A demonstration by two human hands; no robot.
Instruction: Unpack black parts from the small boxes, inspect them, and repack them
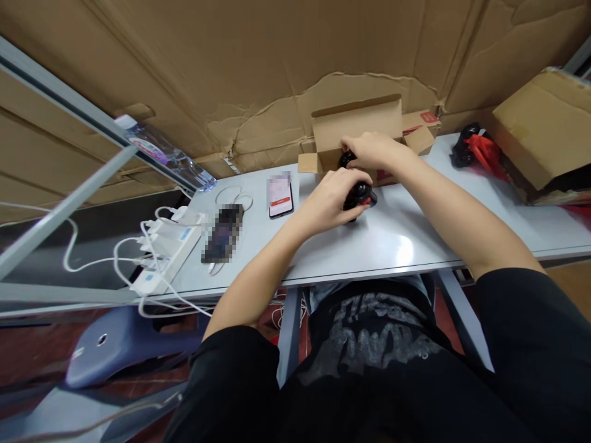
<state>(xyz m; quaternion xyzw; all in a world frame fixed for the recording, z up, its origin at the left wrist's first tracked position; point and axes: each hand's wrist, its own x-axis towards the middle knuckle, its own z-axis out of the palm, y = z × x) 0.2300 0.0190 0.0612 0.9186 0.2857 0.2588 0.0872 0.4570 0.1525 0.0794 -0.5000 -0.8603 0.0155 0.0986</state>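
Observation:
My left hand (330, 197) is wrapped over a glossy black rounded object (362, 195) with a small red part, at the front of an opened cardboard box (357, 123). Its exact kind I cannot make out. My right hand (369, 151) reaches over the box's front, fingers closed round another shiny black piece (347, 159) at the box opening. Whether the two black pieces are joined is hidden by my hands. The box's lid stands up against the cardboard wall and its side flaps are spread out.
A phone (281, 200) with a lit screen and a blurred dark device (224, 234) lie to the left. Beyond them are a white power strip (173, 258) with cables and a water bottle (166, 154). At right, a black-and-red bundle (480, 151) lies beside a large carton (545, 129).

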